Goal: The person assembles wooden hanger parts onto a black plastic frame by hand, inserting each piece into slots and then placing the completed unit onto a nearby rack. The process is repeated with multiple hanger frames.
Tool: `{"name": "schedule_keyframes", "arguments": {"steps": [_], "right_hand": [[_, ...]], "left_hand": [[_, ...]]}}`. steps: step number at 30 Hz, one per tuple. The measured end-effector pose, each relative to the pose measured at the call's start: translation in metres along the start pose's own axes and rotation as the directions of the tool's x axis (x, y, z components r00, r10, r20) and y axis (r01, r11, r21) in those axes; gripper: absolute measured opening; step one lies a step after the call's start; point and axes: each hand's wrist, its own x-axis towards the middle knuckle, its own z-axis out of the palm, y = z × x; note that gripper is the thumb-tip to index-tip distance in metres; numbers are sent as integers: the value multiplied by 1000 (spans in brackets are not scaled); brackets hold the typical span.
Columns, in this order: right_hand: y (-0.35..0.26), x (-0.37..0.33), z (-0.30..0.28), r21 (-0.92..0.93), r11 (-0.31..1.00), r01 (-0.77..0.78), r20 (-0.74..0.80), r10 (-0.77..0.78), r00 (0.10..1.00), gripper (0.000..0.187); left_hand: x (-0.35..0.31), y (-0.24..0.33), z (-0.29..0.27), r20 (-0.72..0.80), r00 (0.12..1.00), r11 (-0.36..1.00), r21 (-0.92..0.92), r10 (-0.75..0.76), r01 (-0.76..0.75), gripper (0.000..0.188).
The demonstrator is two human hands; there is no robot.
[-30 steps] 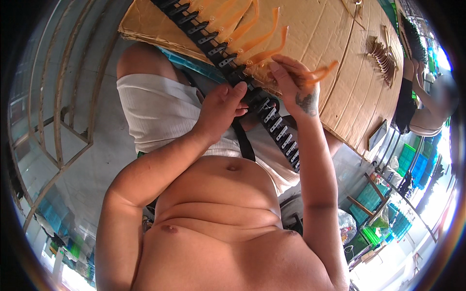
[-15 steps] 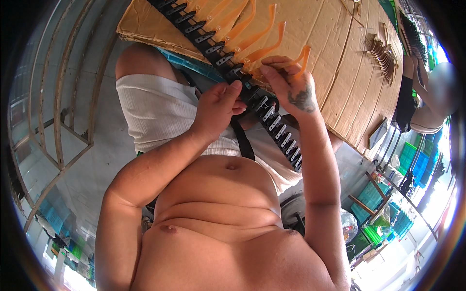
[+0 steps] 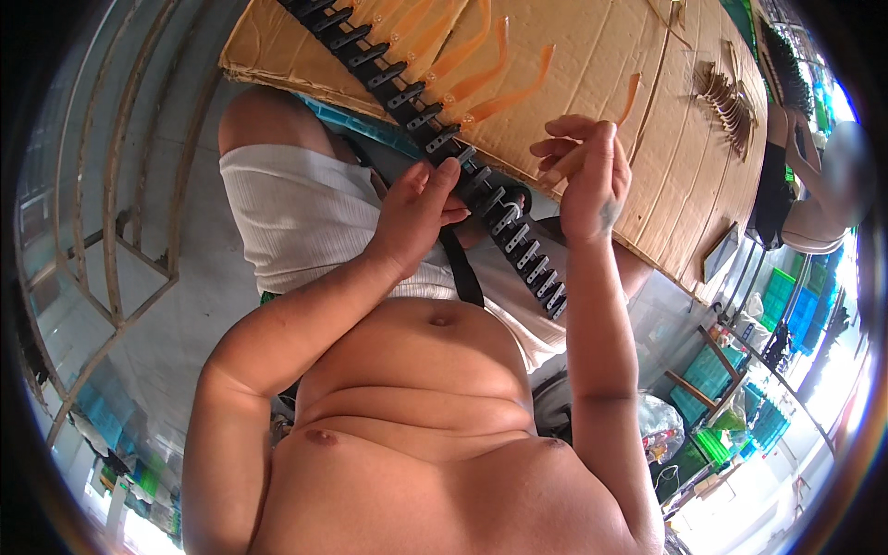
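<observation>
A long black strip of small clips (image 3: 407, 95) runs diagonally from the upper left down past my lap. Translucent orange curved pieces, shaped like eyeglass temples (image 3: 511, 96), stick out from its upper clips. My left hand (image 3: 413, 215) is closed at the strip's near edge, thumb against the clips; the part it grips is partly hidden. To the right of the strip, my right hand (image 3: 592, 180) is raised over the cardboard, holding another orange eyeglass temple (image 3: 632, 97). Its slim end rises above the fingers; its other end is hidden. The lower clips (image 3: 532, 259) carry no temples.
A cardboard-covered table (image 3: 592, 55) lies beyond the strip. A bunch of brown curved pieces (image 3: 726, 102) rests on its right side. Another person (image 3: 814, 217) sits beyond the right edge. A metal frame (image 3: 116, 231) stands at left, and green crates (image 3: 782, 296) at far right.
My right hand has moved away from the strip to the right, carrying an orange temple. My left hand has stayed nearly in place, while the strip has shifted slightly.
</observation>
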Motion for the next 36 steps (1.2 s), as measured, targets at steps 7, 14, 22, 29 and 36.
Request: {"name": "schedule_keyframes", "arguments": {"steps": [7, 14, 22, 29, 36], "right_hand": [[10, -3, 18, -256, 965, -48, 71, 68, 995, 25], [14, 0, 23, -377, 926, 37, 153, 23, 988, 32], [10, 0, 29, -394, 917, 67, 188, 9, 982, 24], [13, 1, 2, -310, 944, 112, 272, -25, 962, 36], [-3, 67, -108, -521, 853, 37, -180, -153, 972, 27]], "left_hand": [[6, -12, -12, 56, 996, 997, 39, 63, -65, 29], [4, -7, -9, 43, 998, 999, -10, 46, -46, 26], [0, -6, -6, 0, 998, 998, -19, 58, -58, 27], [-2, 6, -1, -80, 995, 990, -133, -62, 51, 35], [7, 32, 7, -153, 988, 985, -175, -13, -14, 37]]}}
